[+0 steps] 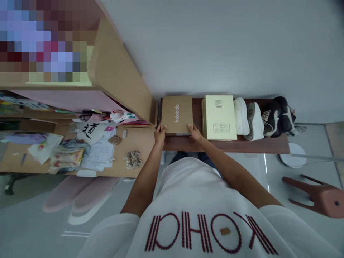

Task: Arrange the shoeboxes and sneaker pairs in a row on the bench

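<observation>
A brown cardboard shoebox [176,113] with white lettering rests at the left end of a dark wooden shelf top [197,123]. My left hand [160,135] grips its near left corner, thumb on the lid and fingers down the side. At the near right corner, my right hand [195,132] holds the box the same way. To the right of it, with a gap between, stands a pale yellow box [219,118] with printed labels. White shoes [241,116], a grey and white shoe [254,121] and black shoes [275,116] line up beyond that.
On the left is a desk [149,143] with papers, a white cap [91,132], plastic bags and a patterned scrunchie [133,159]. A tall wooden side panel [120,68] rises beside the shelf. A pink stool [322,197] lies on its side on the floor at right.
</observation>
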Motion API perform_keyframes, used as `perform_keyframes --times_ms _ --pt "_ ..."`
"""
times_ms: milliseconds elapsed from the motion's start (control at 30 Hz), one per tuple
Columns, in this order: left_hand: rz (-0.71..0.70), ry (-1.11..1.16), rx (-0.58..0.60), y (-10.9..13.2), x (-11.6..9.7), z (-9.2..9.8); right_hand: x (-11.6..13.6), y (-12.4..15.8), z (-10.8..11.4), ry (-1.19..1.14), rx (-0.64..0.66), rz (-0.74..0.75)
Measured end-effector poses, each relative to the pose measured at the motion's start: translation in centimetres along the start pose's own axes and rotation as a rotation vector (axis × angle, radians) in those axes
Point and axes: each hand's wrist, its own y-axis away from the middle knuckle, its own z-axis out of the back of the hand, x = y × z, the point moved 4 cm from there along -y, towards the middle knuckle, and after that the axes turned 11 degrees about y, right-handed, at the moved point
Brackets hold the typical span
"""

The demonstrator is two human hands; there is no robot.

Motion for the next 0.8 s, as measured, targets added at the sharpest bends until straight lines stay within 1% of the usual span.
perform_keyframes --times_ms 100,267,400,467,567,633,700,733,800 --pt "-0.025 -0.030 0.001 -0.7 0.6 0.1 -0.2 -0.9 -0.1 0.023 -0.008 -0.062" --pt "-0.033 -0.093 0.042 -1.2 1.4 -0.1 0.5 -1.4 0.2 0.073 -0.001 0.033" --pt "-0.055 -0.149 0.069 -1.6 1.4 -0.5 1.1 -1.4 0.5 0.118 -0.031 0.014" --pt "-0.050 -0.179 0.078 -1.9 1.2 -0.5 1.4 -1.3 0.5 0.141 -0.023 -0.002" --pt "-0.067 -0.273 0.056 -2.4 0.5 -0.4 1.9 -0.8 0.9 0.180 -0.010 -0.029" --pt "-0.135 -0.351 0.003 -2.8 -0.6 -0.6 2.2 -0.2 1.8 0.196 -0.039 -0.031" --pt "-0.244 -0.401 -0.025 -3.0 -1.9 -1.6 2.4 0.4 3.6 0.195 -0.091 0.008" --pt "-0.295 -0.411 -0.014 -3.0 -2.6 -2.6 2.5 0.6 4.8 0.187 -0.119 0.035" --pt "-0.351 -0.401 0.051 -2.5 -3.4 -5.4 2.5 1.0 7.5 0.153 -0.172 0.066"
